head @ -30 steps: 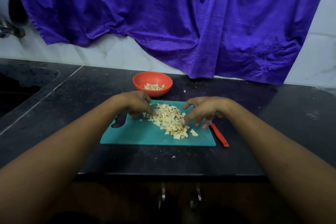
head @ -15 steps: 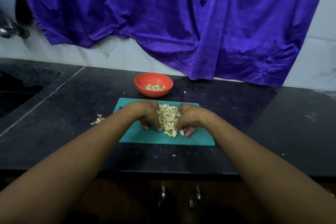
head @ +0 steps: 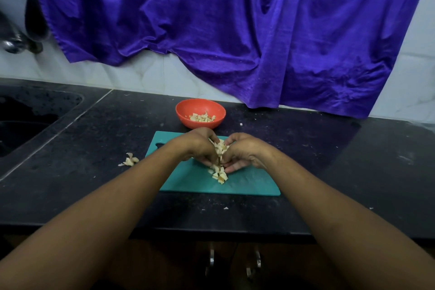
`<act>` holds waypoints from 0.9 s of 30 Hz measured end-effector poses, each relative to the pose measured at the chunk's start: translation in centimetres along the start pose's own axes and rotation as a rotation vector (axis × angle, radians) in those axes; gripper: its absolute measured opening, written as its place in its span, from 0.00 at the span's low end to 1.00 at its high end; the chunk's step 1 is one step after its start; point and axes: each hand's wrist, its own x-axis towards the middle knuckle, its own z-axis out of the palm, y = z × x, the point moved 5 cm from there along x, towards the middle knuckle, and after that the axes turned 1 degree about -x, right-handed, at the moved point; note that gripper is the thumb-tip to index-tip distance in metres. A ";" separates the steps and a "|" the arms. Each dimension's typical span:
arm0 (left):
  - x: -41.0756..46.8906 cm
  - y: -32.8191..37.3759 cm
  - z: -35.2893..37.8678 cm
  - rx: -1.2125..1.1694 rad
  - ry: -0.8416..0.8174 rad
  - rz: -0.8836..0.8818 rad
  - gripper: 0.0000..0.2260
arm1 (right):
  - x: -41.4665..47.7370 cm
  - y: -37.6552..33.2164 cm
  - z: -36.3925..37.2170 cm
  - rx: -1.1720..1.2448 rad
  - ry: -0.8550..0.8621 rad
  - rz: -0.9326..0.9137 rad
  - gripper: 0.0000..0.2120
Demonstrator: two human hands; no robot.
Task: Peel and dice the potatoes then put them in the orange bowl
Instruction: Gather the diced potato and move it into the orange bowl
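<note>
Black stone counter (head: 329, 172) across the whole view, white tiled wall (head: 141, 73) behind it, and a big purple cloth (head: 235, 30) hanging over most of that wall, its hem dropping almost to the counter at the right. Off to the left a dark sink (head: 28, 120) is sunk into the stone, with a metal fitting (head: 14, 42) above it that is too blurred to name.

Centre stage is the teal cutting board (head: 247, 183), lying flat near the front edge. Just behind it, close to its far edge, sits the orange bowl (head: 200, 123), with a small layer of potato pieces (head: 202, 117) already in the bottom. Left of the board, a little curl of peel scraps (head: 129, 161) lies on the bare stone. A few pale crumbs dot the counter, one (head: 241, 124) right of the bowl and one (head: 226, 207) in front of the board. Nothing stands between the board and the bowl.

Now the hands. Both forearms reach in from the bottom corners and meet over the board. The left grip (head: 200, 146) and the right grip (head: 244, 152) face each other, knuckles up, fingers curled inward, and between them they cup the diced potato (head: 220, 173). The heap is squeezed into a narrow ridge, fingertips almost touching at its near end. Some cubes spill out below the hands and lie loose on the board. Both grips are closed round the dice, low against the board.
</note>
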 end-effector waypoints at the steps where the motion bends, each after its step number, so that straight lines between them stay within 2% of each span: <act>1: 0.0 0.2 -0.3 -0.004 0.007 0.007 0.27 | 0.0 -0.3 -0.2 0.025 -0.005 -0.007 0.22; 6: 0.0 1.4 -1.8 -0.031 0.023 0.022 0.22 | 0.0 -2.2 -1.0 0.060 -0.050 -0.042 0.17; 10: 0.7 2.3 -3.1 -0.041 0.057 0.029 0.20 | 0.4 -4.0 -1.5 0.037 -0.093 -0.042 0.09; 14: 1.7 3.2 -4.7 -0.082 0.081 0.030 0.21 | 2.0 -5.7 -1.8 0.040 -0.124 -0.009 0.10; 17: 3.1 4.0 -6.4 -0.101 0.092 0.020 0.19 | 3.7 -7.5 -2.1 0.056 -0.132 -0.004 0.06; 24: 7.1 5.4 -10.1 -0.106 0.190 -0.006 0.12 | 9.5 -11.1 -2.4 0.073 -0.074 -0.007 0.07; 27: 9.4 4.6 -10.9 -0.008 0.240 -0.030 0.14 | 11.7 -11.4 -2.3 -0.034 0.009 -0.045 0.12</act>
